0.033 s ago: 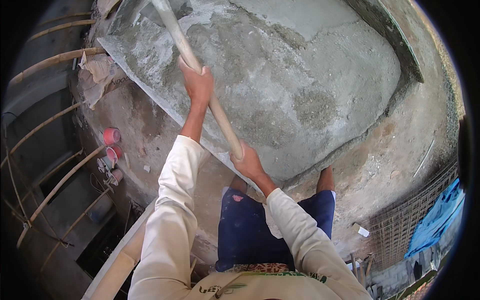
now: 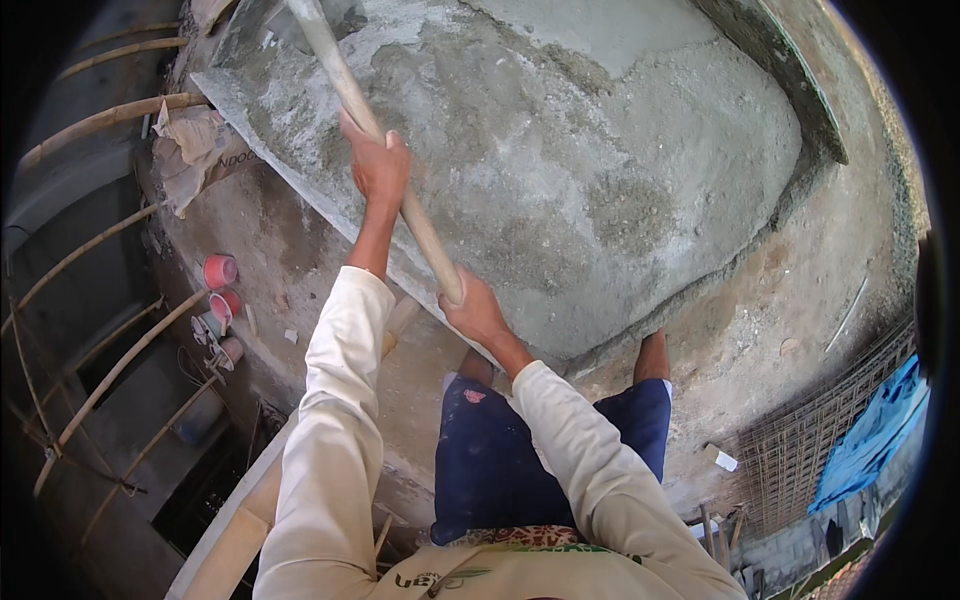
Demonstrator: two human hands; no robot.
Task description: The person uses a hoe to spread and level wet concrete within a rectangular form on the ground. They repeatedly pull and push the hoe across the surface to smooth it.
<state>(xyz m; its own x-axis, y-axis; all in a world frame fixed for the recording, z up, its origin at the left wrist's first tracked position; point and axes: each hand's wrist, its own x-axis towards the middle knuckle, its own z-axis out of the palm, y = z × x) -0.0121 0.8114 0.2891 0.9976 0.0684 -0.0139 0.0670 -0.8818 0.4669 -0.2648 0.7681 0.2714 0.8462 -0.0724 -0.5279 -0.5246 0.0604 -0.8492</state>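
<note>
A long pale wooden tool handle (image 2: 424, 232) slants from the upper left down toward my body. My left hand (image 2: 378, 165) is closed around it about halfway along. Lower down, my right hand (image 2: 476, 308) grips the handle near its butt end. At the top edge the far part of the tool is cut off or unclear, so its head cannot be made out. Under the handle lies a broad bed of grey cement mix (image 2: 600, 170), wet and smooth at the far side, dry and crumbly elsewhere. It sits on a flat sheet with a raised left edge (image 2: 270, 152).
An upright board (image 2: 800, 85) borders the mix at right. Red buckets (image 2: 220, 271) and a torn paper sack (image 2: 195, 150) stand at left, beside bamboo poles (image 2: 110, 120). Wire mesh (image 2: 800, 450) and a blue tarp (image 2: 868, 435) lie at lower right. My feet are at the mix's near edge.
Both hands and the wooden handle have shifted slightly left and a little nearer to me. Both grips stay closed; the cement mix looks the same.
</note>
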